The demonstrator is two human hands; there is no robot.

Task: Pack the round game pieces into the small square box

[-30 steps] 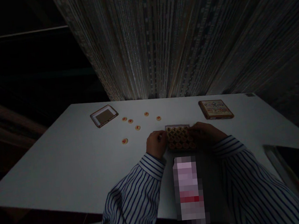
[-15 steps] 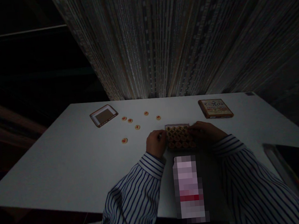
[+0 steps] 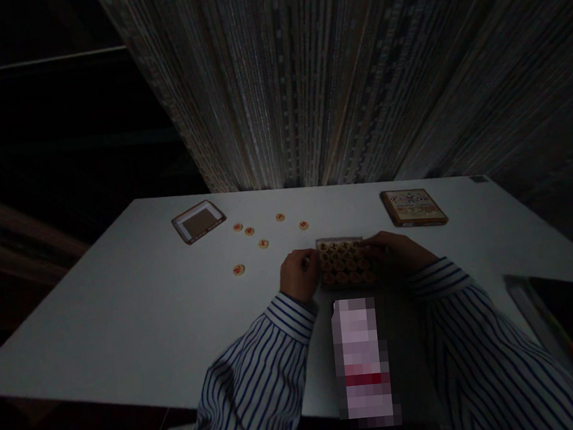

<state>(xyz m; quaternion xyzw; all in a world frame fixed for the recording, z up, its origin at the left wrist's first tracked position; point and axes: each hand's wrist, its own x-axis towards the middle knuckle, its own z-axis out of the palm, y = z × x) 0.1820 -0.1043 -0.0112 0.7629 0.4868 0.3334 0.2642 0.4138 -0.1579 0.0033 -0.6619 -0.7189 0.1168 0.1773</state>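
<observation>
Xiangqi pieces (image 3: pixel 338 257) sit in rows in a small open box (image 3: pixel 323 285) in front of me. At its left edge is my left hand (image 3: pixel 299 275), closed, fingers curled; a pale bit shows by the thumb, too dim to name. My right hand (image 3: pixel 395 251) reaches over the box's right side, fingers together at the top-right piece. Whether they pinch that piece or the box is hidden in shadow. Several loose round pieces with red characters, one a xiangqi piece (image 3: pixel 239 270), lie on the white table (image 3: pixel 175 318) to the left.
An upturned lid or tray (image 3: pixel 199 221) lies at the back left. A flat printed box (image 3: pixel 413 208) is at the back right. Nearer on the right is a dark flat object (image 3: pixel 570 310), and a blurred phone-shaped patch (image 3: pixel 362 362) is in front. A string curtain (image 3: pixel 307 106) hangs behind.
Both hands and the box stay almost where they were. The right hand's fingers shift only very slightly at the box's upper right.
</observation>
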